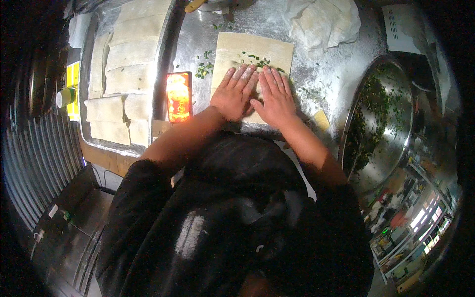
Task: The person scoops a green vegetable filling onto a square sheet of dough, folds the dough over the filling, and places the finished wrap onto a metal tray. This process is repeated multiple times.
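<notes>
A pale rectangular dough sheet point(255, 45) lies on the floured metal worktop in front of me. Chopped green herbs point(254, 57) are scattered across its middle, just beyond my fingertips. My left hand point(235, 94) and my right hand point(275, 96) rest side by side on the near half of the sheet, palms down. Their fingers are stretched out and point away from me, and the thumbs nearly meet. Neither hand grips anything. What lies directly beneath the palms is hidden.
Left of the dough stands a phone point(179, 97) with a bright screen. Beyond it, a metal tray point(83, 89) holds several folded dough pieces point(129, 79). A large metal bowl point(391, 157) of chopped greens is at right, near a yellow scraper point(321, 120). A crumpled whitish sheet point(324, 24) lies at the back.
</notes>
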`<state>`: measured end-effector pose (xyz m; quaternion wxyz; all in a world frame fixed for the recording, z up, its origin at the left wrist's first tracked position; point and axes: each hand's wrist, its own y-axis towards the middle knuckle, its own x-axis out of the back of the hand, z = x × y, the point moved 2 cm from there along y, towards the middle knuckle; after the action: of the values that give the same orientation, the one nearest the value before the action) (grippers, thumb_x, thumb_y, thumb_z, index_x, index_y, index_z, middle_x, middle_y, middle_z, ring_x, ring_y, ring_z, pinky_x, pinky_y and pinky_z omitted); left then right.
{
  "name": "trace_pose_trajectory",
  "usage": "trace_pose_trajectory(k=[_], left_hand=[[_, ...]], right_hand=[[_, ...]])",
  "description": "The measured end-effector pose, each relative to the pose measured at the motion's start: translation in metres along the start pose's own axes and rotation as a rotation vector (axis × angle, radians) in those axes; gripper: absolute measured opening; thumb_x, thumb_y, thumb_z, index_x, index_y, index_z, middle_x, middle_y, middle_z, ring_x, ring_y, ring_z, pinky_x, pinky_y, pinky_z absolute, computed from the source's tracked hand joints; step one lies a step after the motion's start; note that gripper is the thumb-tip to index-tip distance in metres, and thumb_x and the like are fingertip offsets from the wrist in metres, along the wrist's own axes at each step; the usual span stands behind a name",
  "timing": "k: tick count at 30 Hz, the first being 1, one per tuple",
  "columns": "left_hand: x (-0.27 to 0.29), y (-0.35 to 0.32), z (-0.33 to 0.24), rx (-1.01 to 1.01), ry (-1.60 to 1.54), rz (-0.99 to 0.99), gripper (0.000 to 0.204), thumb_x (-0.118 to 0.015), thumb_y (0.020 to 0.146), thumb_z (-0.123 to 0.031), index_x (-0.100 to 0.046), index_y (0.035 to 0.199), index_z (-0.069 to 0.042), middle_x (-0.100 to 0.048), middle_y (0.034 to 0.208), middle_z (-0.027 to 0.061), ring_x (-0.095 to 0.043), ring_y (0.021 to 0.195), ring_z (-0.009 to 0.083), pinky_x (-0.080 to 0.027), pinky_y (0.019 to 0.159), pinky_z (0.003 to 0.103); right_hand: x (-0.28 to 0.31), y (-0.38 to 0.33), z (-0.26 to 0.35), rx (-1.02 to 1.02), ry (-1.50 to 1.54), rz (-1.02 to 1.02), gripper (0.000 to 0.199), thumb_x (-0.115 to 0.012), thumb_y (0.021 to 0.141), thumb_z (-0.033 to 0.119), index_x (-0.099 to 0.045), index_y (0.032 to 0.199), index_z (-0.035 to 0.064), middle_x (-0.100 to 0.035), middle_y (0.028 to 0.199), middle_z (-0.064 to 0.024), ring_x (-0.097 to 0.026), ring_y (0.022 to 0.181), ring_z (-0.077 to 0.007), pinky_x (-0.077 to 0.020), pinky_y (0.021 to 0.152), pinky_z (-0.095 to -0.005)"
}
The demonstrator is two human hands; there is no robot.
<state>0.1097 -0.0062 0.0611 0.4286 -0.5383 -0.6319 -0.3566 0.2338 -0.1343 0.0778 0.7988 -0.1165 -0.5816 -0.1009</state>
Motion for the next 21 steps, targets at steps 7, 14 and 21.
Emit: trace_pose_trajectory(k=[7,14,21], left_hand=[[-0.002,0.004,0.005,0.021,-0.020,-0.026,0.081,-0.053,0.095,-0.047,-0.030,0.157,0.000,-0.025,0.166,0.0203,-0.022,0.155,0.0356,-0.013,0.126,0.052],[0.010,0.024,0.027,0.082,0.036,-0.123,0.085,-0.052,0.093,-0.056,-0.034,0.155,0.000,-0.027,0.165,0.0201,-0.023,0.154,0.0385,-0.011,0.125,0.057],[0.028,0.087,0.093,0.217,0.099,-0.083,0.051,-0.062,0.090,-0.038,-0.059,0.133,-0.011,-0.056,0.142,0.0129,-0.049,0.135,0.0343,-0.035,0.117,0.050]], right_hand=[[-0.009,0.004,-0.011,0.023,0.001,-0.014,0.084,-0.069,0.089,0.044,-0.038,0.153,-0.0004,-0.031,0.163,-0.0181,-0.027,0.152,-0.0371,-0.0186,0.124,-0.0530],[0.010,0.037,-0.039,-0.084,0.000,-0.114,0.069,-0.064,0.094,0.037,-0.046,0.148,-0.0012,-0.030,0.164,-0.0178,-0.029,0.152,-0.0355,-0.0230,0.124,-0.0501],[0.018,0.105,-0.083,-0.224,-0.102,-0.058,0.044,-0.063,0.093,0.025,-0.063,0.136,0.0125,-0.061,0.134,-0.0106,-0.057,0.124,-0.0334,-0.0464,0.107,-0.0446]])
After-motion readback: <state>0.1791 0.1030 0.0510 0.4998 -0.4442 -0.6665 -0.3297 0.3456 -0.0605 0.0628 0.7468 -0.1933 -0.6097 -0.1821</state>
